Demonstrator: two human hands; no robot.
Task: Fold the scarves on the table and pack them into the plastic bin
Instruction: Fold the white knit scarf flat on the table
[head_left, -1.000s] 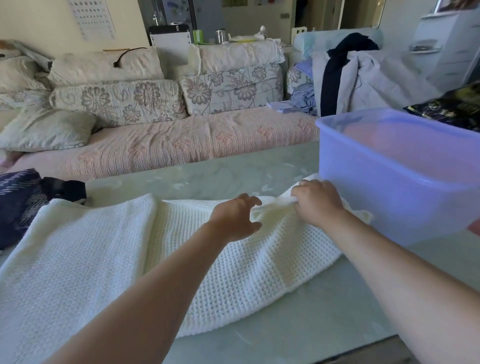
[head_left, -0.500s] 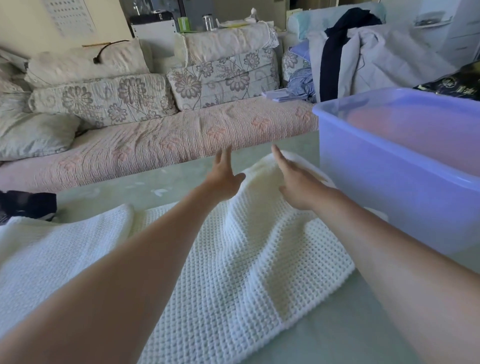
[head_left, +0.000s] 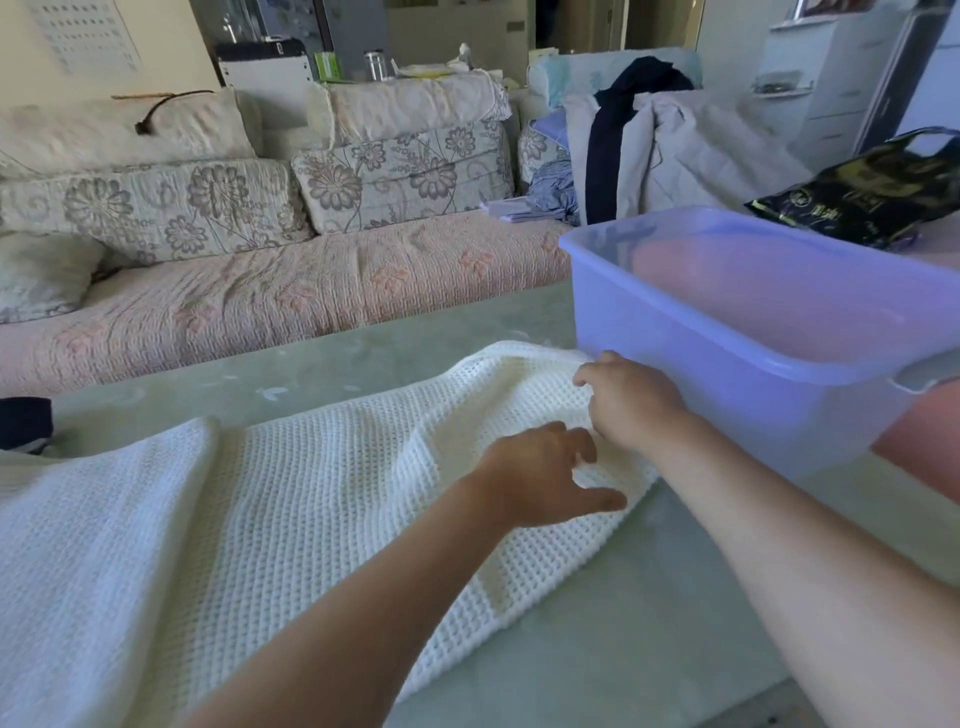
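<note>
A dark cloth (head_left: 23, 423) lies at the table's far left edge, just beyond the white waffle-knit scarf (head_left: 260, 493), which lies spread across the pale green table (head_left: 649, 623) from the near left towards the plastic bin (head_left: 727, 374). The left hand (head_left: 540, 480) is over the scarf's right end, fingers loosely apart and thumb stretched out to the right. The right hand (head_left: 631, 400) sits just beyond it at the scarf's far right edge, knuckles up and fingers curled down (fingertips hidden, so I cannot tell whether they pinch the cloth), close beside the bin's near wall. The translucent blue bin stands on the table's right side.
</note>
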